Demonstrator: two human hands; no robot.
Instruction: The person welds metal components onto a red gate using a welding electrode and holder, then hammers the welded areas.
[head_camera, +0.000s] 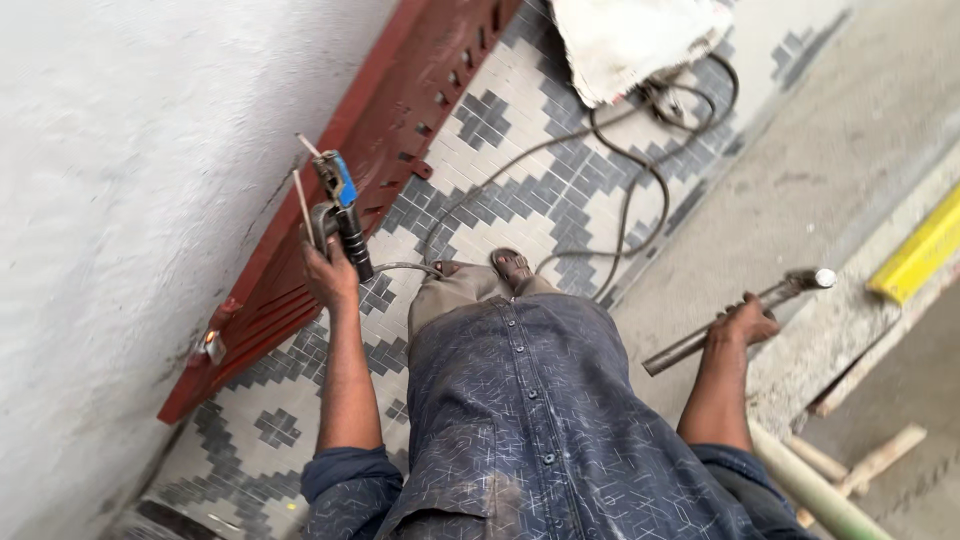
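Observation:
My left hand (327, 268) grips a welding electrode holder (340, 212) with a black handle and a blue clamp, a thin rod sticking up from its jaws. It is held close to a dark red metal frame (380, 130) that leans against the white wall. My right hand (745, 322) is out to the right, closed around a long grey metal tool (735, 318) with a rounded head, above a concrete ledge. My blue patterned shirt, one trouser leg and a sandalled foot (512, 268) fill the middle.
A black cable (625, 185) loops over the grey-and-white patterned tile floor to a white sack (635, 40) at the top. A yellow bar (915, 255) lies at the right edge; wooden sticks (860, 465) and a pipe lie at lower right.

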